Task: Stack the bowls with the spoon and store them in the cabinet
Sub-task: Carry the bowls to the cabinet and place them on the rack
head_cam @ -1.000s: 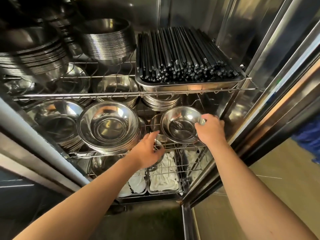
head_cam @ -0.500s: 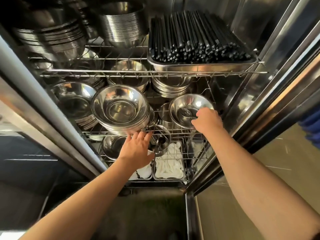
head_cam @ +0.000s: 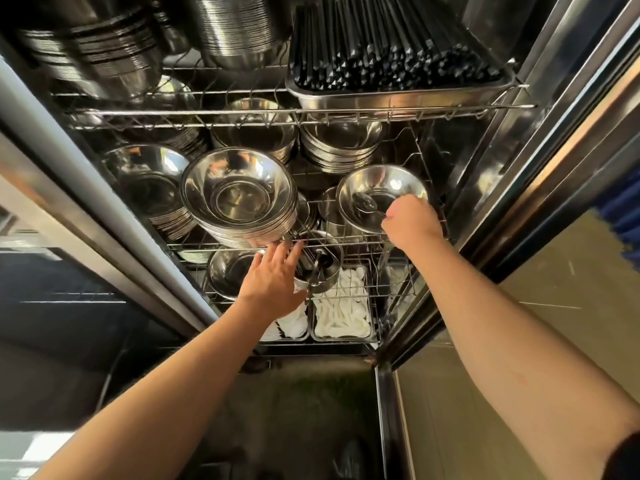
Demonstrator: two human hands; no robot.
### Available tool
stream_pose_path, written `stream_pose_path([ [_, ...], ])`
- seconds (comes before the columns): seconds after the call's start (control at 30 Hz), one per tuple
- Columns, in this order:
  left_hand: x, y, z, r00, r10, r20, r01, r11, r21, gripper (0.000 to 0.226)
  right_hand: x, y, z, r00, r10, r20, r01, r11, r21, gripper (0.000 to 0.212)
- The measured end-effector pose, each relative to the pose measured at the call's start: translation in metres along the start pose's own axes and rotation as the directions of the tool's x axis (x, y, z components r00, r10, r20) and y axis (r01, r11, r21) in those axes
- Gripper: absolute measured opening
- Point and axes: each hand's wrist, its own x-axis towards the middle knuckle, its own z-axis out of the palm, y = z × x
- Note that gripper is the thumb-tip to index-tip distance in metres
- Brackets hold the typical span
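A steel bowl [head_cam: 381, 188] with a spoon [head_cam: 365, 204] lying in it sits on the middle wire shelf [head_cam: 346, 241] of the open cabinet, right of a tall stack of steel bowls [head_cam: 239, 199]. My right hand [head_cam: 410, 221] grips the near rim of that bowl, about where the spoon's handle ends. My left hand [head_cam: 275, 280] is flat with fingers spread, under the front wire of the middle shelf, over a small steel pot with tongs [head_cam: 320, 268]. It holds nothing.
More bowl stacks [head_cam: 149, 188] fill the middle and top shelves. A steel tray of black chopsticks [head_cam: 391, 53] sits top right. White items lie in trays [head_cam: 341, 315] on the bottom shelf. The steel door frame [head_cam: 519, 216] stands at right.
The view has tilted so the shelves sit lower and closer. My left hand slid down from the bowl stack's edge to below the shelf wire. My right hand stays on the bowl's rim.
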Motion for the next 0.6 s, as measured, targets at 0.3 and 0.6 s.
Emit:
stream_pose_path([
  [0.3, -0.001, 0.001, 0.001, 0.999, 0.012, -0.034, -0.013, 1.0, -0.016, 0.103, -0.063, -0.005, -0.021, 0.983, -0.178, -0.037, 0.18, 0.933, 0.313, 0.016],
  [0.6, 0.002, -0.006, 0.006, 0.998, 0.029, -0.06, -0.029, 1.0, -0.004, 0.102, -0.099, 0.011, 0.023, 0.96, -0.182, 0.212, 0.088, 0.918, 0.387, 0.01],
])
